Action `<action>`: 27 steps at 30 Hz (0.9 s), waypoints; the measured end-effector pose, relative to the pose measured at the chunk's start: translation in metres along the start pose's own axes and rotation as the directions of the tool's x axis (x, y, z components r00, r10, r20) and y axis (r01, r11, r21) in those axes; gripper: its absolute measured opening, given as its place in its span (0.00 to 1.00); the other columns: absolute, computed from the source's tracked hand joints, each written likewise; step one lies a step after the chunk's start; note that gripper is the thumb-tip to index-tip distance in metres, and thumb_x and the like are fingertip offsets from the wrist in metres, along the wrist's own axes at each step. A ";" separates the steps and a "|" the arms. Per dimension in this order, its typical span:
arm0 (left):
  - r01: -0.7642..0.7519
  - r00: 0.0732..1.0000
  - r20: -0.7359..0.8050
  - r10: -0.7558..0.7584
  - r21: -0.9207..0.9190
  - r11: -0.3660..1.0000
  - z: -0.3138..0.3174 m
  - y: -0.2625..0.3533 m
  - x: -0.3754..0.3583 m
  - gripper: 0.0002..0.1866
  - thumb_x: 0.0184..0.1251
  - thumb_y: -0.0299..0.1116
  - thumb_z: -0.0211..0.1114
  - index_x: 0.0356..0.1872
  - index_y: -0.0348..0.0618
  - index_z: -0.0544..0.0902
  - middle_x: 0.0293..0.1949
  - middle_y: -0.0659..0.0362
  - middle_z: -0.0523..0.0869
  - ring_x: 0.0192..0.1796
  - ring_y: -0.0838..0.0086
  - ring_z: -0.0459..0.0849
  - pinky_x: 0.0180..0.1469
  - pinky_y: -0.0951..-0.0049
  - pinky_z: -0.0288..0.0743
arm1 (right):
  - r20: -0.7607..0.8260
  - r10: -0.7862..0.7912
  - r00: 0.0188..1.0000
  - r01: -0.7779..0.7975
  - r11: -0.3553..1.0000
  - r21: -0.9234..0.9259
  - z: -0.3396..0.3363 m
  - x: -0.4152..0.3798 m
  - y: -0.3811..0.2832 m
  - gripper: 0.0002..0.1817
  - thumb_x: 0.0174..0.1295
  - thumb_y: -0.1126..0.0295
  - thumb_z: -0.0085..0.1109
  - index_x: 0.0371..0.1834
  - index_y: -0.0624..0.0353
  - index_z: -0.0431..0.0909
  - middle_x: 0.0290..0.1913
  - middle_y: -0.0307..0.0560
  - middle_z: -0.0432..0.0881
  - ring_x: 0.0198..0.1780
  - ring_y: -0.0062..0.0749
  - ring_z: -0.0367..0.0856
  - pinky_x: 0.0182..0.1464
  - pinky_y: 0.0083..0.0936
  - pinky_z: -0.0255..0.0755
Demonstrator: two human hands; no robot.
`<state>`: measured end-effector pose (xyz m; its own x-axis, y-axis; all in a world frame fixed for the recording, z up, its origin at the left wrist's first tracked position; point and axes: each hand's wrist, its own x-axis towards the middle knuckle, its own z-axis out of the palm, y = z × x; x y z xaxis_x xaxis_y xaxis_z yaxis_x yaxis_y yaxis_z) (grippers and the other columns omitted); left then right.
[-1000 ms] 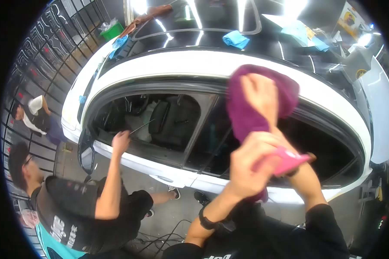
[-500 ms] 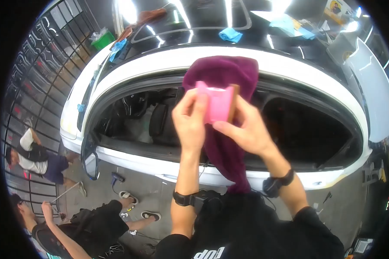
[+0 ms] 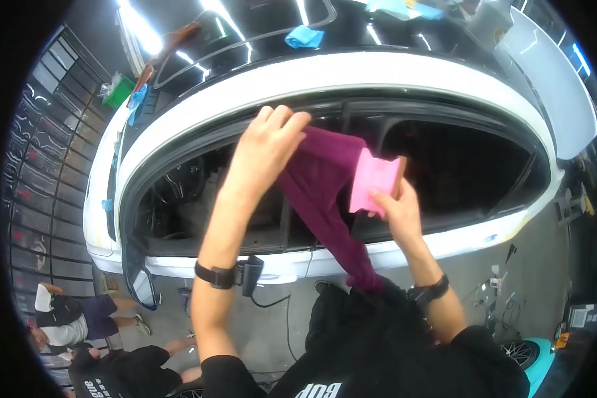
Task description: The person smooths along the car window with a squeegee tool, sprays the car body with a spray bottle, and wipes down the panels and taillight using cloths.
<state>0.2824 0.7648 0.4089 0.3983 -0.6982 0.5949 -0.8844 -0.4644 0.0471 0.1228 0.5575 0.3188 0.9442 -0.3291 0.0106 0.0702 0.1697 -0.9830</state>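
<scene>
My left hand [image 3: 270, 142] grips the upper end of a dark purple cloth [image 3: 325, 179], its fingers wrapped over the edge. The cloth stretches down across the car's side and door sill toward my body. In my right hand [image 3: 400, 209] is a pink block [image 3: 373, 180] with a brown strip along its right side; my thumb presses on its face. The block overlaps the cloth's right edge in view. Both hands are in front of the side windows of a white car [image 3: 298, 71] with a black roof.
Blue cloths lie on the roof [image 3: 305, 37] and near the windshield [image 3: 137, 103]. A side mirror [image 3: 139, 285] juts out at the lower left. Two people [image 3: 123, 371] are at the lower left, beside a metal rack. Cables hang near my body. A turquoise car part [image 3: 542, 366] shows at the lower right.
My left hand has left the pink block, moved left and taken hold of the cloth, pulling its top leftward. My right hand has carried the block right. The view has shifted.
</scene>
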 end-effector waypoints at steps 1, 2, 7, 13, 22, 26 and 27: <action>-0.029 0.999 0.037 0.028 0.005 1.000 -0.001 -0.005 0.000 0.13 0.60 0.23 0.70 0.45 0.42 0.81 0.40 0.54 0.79 0.45 0.58 0.79 0.49 0.60 0.76 | -0.023 0.040 0.999 -0.040 0.999 -0.010 0.003 -0.003 0.004 0.17 0.66 0.70 0.66 0.54 0.66 0.79 0.42 0.45 0.87 0.39 0.21 0.85 0.39 0.22 0.78; -0.052 0.996 0.076 0.050 0.034 0.998 -0.001 -0.009 0.000 0.09 0.63 0.24 0.69 0.42 0.40 0.80 0.38 0.53 0.79 0.43 0.58 0.79 0.48 0.60 0.75 | 0.019 0.151 0.988 -0.149 0.987 -0.060 0.006 -0.006 -0.001 0.15 0.66 0.70 0.66 0.53 0.66 0.80 0.43 0.45 0.87 0.40 0.22 0.85 0.41 0.22 0.79; 0.072 0.997 0.014 -0.072 -0.032 0.997 -0.005 0.008 0.012 0.06 0.68 0.23 0.63 0.43 0.37 0.78 0.39 0.51 0.79 0.44 0.54 0.78 0.49 0.58 0.73 | 0.306 -0.072 0.949 0.058 0.997 0.056 0.038 0.002 0.018 0.18 0.70 0.73 0.59 0.61 0.67 0.73 0.50 0.54 0.88 0.55 0.34 0.87 0.57 0.31 0.78; -0.011 0.988 -0.155 -0.019 -0.189 0.982 -0.020 0.081 0.031 0.14 0.51 0.25 0.69 0.40 0.47 0.79 0.35 0.58 0.78 0.33 0.63 0.81 0.31 0.70 0.80 | 0.350 -0.235 0.907 0.277 0.958 -0.076 0.055 0.022 -0.001 0.19 0.70 0.71 0.58 0.62 0.66 0.74 0.57 0.65 0.83 0.59 0.55 0.84 0.60 0.36 0.75; -0.516 0.786 -0.386 0.483 0.022 0.856 -0.008 0.173 0.049 0.09 0.60 0.37 0.61 0.39 0.47 0.81 0.40 0.58 0.89 0.31 0.79 0.75 0.28 0.80 0.55 | 0.331 -0.173 0.928 0.207 0.976 -0.070 -0.019 0.016 0.014 0.19 0.65 0.71 0.59 0.59 0.64 0.77 0.54 0.61 0.83 0.55 0.52 0.84 0.55 0.36 0.77; -0.577 0.713 -0.529 0.460 -0.069 0.814 0.011 0.175 0.049 0.09 0.61 0.37 0.61 0.37 0.47 0.83 0.38 0.58 0.89 0.30 0.80 0.75 0.28 0.80 0.56 | 0.270 -0.409 0.872 0.479 0.825 -0.298 -0.064 0.023 -0.020 0.19 0.63 0.70 0.60 0.57 0.63 0.79 0.53 0.60 0.84 0.53 0.51 0.85 0.53 0.36 0.78; -0.580 0.707 -0.537 0.460 -0.068 0.812 0.013 0.168 0.046 0.09 0.61 0.37 0.61 0.37 0.47 0.83 0.38 0.58 0.89 0.30 0.80 0.75 0.28 0.80 0.56 | 0.280 -0.506 0.816 0.578 0.716 -0.391 -0.075 0.030 -0.037 0.19 0.63 0.70 0.60 0.57 0.63 0.79 0.52 0.59 0.84 0.52 0.51 0.85 0.52 0.36 0.78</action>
<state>0.1549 0.6475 0.4334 -0.2560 -0.4152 0.8730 -0.9655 0.0655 -0.2520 0.1240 0.4719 0.3414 0.8250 -0.0943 0.5572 0.4703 -0.4321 -0.7695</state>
